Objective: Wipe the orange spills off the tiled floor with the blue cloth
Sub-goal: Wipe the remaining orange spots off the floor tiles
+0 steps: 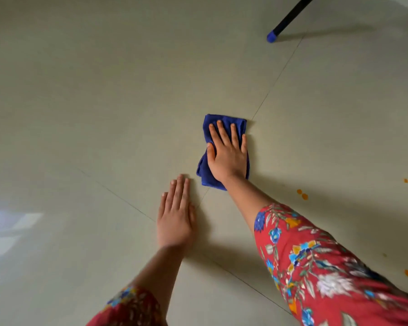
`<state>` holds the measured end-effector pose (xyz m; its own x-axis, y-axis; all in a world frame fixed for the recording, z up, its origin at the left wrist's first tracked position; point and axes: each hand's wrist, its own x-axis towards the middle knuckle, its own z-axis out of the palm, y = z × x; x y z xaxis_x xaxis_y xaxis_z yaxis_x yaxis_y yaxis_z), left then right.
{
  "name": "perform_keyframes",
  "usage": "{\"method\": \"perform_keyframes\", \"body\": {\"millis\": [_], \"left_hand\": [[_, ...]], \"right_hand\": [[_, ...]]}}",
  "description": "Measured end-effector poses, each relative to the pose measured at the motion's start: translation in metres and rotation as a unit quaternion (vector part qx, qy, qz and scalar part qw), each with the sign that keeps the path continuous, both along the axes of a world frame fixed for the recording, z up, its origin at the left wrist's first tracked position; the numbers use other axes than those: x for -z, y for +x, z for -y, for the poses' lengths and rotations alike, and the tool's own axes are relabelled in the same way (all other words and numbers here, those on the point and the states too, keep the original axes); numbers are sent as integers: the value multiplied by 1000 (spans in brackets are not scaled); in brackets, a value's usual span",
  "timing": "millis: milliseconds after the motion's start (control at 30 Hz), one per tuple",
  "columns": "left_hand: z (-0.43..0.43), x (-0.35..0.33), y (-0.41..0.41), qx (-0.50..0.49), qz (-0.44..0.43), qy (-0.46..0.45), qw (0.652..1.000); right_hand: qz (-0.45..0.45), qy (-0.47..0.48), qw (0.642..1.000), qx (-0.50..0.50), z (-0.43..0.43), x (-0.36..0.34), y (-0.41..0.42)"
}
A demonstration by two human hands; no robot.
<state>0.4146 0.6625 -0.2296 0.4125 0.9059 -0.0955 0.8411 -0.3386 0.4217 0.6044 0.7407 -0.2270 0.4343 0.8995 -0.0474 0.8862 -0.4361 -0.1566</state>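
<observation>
Blue folded cloth [222, 147] | right hand [226, 156] flat atop, pressing to wipe; left hand [176, 220] just beside, splayed on tile, bracing; orange spills [302, 194] well right, untouched

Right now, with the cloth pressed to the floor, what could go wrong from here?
1. The folded dark-blue cloth under the right hand lies far from the small orange spots near the right edge; they could be missed.
2. The red floral sleeve hangs near those spots and might smear them.
3. The left hand braces flat on glossy beige tile; it might slip.
</observation>
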Motion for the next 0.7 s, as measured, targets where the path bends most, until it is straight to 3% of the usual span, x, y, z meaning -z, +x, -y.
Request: {"method": "perform_keyframes", "body": {"millis": [200,367,567,700], "left_hand": [[2,3,1,2,-11,23,1000],[-2,5,0,-7,-8,32,999],[1,1,3,-5,-13,34,999],[3,-2,3,4,-3,35,999]], "right_hand": [[-2,18,998,-67,20,-1,-8],[-33,24,968,-247,158,-2,-14],[-21,48,996,-70,120,-4,3],[2,43,974,-224,210,-3,-14]]}}
